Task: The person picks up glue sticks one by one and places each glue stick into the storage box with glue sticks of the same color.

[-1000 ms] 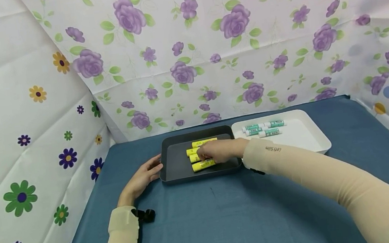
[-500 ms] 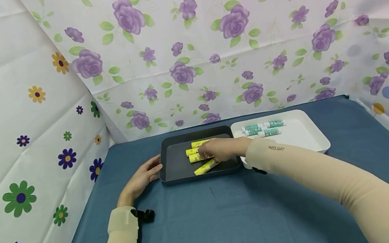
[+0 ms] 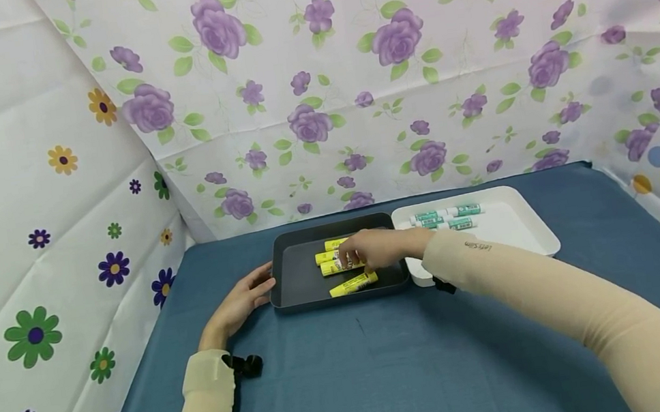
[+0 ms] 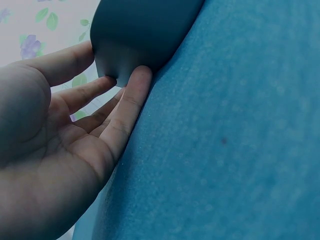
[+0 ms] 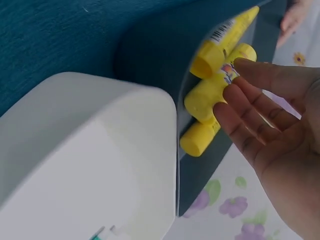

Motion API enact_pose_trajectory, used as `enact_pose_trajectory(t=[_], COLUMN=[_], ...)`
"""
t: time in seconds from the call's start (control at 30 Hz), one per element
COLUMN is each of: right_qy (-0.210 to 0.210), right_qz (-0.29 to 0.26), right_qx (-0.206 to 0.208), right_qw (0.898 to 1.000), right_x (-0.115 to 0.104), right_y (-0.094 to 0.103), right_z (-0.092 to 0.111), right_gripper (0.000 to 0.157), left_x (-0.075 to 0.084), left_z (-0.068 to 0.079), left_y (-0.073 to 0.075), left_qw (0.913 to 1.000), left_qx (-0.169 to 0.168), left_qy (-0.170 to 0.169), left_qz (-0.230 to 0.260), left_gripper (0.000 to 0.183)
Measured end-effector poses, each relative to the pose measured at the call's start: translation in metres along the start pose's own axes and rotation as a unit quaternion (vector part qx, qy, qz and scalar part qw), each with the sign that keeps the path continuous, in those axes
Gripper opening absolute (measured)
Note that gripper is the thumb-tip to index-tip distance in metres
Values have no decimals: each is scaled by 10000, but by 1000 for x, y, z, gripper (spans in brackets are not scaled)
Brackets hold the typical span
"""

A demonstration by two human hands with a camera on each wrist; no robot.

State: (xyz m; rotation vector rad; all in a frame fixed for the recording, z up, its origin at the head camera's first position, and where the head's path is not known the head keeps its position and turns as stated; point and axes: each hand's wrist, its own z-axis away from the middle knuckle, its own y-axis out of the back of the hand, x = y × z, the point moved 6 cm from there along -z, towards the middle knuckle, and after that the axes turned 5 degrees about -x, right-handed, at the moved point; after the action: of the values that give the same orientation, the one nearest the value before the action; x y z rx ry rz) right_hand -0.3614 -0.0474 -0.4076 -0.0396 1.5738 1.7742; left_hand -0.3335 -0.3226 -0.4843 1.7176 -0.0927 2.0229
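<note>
Several yellow glue sticks lie in a dark grey tray (image 3: pixel 298 278). The front glue stick (image 3: pixel 352 284) sits slightly askew, apart from the others. Over the right part of the tray is my right hand (image 3: pixel 375 247), hiding the right ends of the farther sticks. In the right wrist view its thumb and loosely bent fingers (image 5: pixel 240 117) are spread beside a yellow stick (image 5: pixel 205 100); contact is hard to tell. My left hand (image 3: pixel 243 302) touches the tray's left side with fairly straight fingertips, one finger (image 4: pixel 135 90) low on the outer wall.
A white tray (image 3: pixel 521 230) stands against the dark tray's right side. It holds several green-and-white tubes (image 3: pixel 465 210) toward its back left. Blue cloth (image 3: pixel 350 368) covers the table, with flowered sheets (image 3: pixel 275 164) behind and at the left.
The front glue stick has turned and come nearer the tray's front edge, and my right hand has let go of it. That hand has shifted slightly back and up. My left hand has stayed put.
</note>
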Motion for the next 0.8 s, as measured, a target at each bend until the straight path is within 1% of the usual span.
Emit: enact_pose_trajectory(t=[0.17,0.27,0.43,0.53,0.67,0.73,0.8], right_qy=[27,34,78,119,92,46,-24], right_qz=[-580,-749,-946,-1080,-1255,-1318,-1393], right_qx=[27,119,249,350,514,625,751], right_qw=[9983,9971,9952,9935,9907,9893,9874], right_x=[8,13,18,21,26,31,37], right_y=[10,14,17,20,26,30,34], right_z=[10,16,28,36,49,57,65], right_gripper=[44,46,44,43,39,38,36], left_x=[2,4,8,13,23,33,45], left_z=[2,4,8,10,12,12,12], left_y=[-2,-2,1,4,8,9,8], left_qw=[10000,9999,9996,9994,9984,9970,9951], left_qx=[-10,6,156,249,381,469,623], left_qy=[8,48,99,-14,-232,-348,-449], left_qz=[-30,-102,-227,-245,-346,-502,-623], left_gripper=[61,61,61,62,61,59,55])
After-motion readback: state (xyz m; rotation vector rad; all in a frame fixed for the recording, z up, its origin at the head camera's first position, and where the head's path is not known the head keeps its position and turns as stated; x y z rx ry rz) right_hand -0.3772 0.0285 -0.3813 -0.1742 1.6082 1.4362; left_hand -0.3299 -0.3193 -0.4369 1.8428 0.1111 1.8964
